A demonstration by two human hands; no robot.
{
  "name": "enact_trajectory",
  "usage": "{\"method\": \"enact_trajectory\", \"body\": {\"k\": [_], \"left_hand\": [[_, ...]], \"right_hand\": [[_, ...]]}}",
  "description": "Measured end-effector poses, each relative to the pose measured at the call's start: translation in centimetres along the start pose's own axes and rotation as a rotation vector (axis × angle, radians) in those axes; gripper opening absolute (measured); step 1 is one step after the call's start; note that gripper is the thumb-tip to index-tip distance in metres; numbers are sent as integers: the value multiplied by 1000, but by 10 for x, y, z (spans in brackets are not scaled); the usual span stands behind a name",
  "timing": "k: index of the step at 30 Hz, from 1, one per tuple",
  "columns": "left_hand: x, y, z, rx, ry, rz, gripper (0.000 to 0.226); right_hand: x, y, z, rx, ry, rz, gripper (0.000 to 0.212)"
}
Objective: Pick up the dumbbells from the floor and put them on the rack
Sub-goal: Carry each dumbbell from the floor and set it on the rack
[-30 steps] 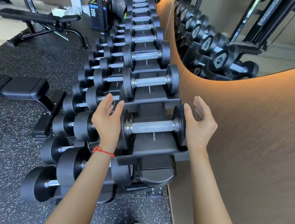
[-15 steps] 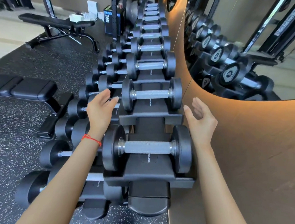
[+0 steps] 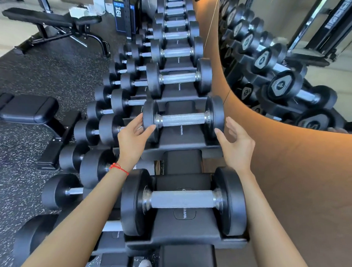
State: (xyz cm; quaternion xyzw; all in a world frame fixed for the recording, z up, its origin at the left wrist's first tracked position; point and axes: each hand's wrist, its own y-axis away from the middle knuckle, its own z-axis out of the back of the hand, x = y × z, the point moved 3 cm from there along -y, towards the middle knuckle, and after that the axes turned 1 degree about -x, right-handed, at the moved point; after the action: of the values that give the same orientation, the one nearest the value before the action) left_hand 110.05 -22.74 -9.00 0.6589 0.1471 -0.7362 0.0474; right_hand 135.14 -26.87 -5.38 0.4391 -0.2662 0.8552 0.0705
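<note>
A long black rack (image 3: 188, 238) runs away from me, its tiers filled with black dumbbells. The nearest top-tier dumbbell (image 3: 181, 200) rests in its cradle between my forearms. One cradle further sits a smaller dumbbell (image 3: 181, 118) with a knurled steel handle. My left hand (image 3: 133, 138), a red string on its wrist, has its fingertips against that dumbbell's left head. My right hand (image 3: 234, 145) is open just beside its right head, close to touching. Neither hand grips anything.
A curved brown wall (image 3: 299, 189) with a mirror (image 3: 285, 57) hems in the rack's right side. Lower-tier dumbbells (image 3: 63, 191) jut out to the left. A black bench pad (image 3: 27, 108) and an incline bench (image 3: 51, 21) stand on the speckled floor (image 3: 42, 71).
Both hands have left the nearest dumbbell and moved forward along the rack to the smaller one behind it. My view has advanced, so the nearest dumbbell now lies between my forearms.
</note>
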Motion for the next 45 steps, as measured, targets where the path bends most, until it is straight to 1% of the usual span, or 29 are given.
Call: {"method": "enact_trajectory", "body": {"k": [4, 8, 12, 18, 22, 30, 36, 40, 45], "left_hand": [[4, -3, -4, 17, -22, -6, 48], [8, -3, -9, -34, -6, -13, 48], [10, -3, -8, -69, -1, 15, 48], [13, -4, -5, -65, 33, 101, 57], [18, -6, 1, -102, 45, 115, 57], [23, -7, 4, -83, 59, 123, 59], [20, -8, 4, -57, 59, 102, 60], [14, -17, 1, -102, 61, 74, 55], [6, -31, 0, -103, 46, 10, 50]], "right_hand": [[-7, -6, -8, 23, 6, -5, 49], [-13, -11, -15, 51, -49, -29, 52], [-15, -13, -17, 17, -78, -30, 52], [-14, -10, -18, -46, -117, -17, 49], [-11, -10, -21, -5, -126, 13, 48], [-10, -9, -21, 20, -130, 30, 48], [-10, -10, -20, 15, -128, 50, 47], [-9, -14, -20, 17, -110, 70, 45], [-3, -30, -20, -55, -91, 141, 41]]}}
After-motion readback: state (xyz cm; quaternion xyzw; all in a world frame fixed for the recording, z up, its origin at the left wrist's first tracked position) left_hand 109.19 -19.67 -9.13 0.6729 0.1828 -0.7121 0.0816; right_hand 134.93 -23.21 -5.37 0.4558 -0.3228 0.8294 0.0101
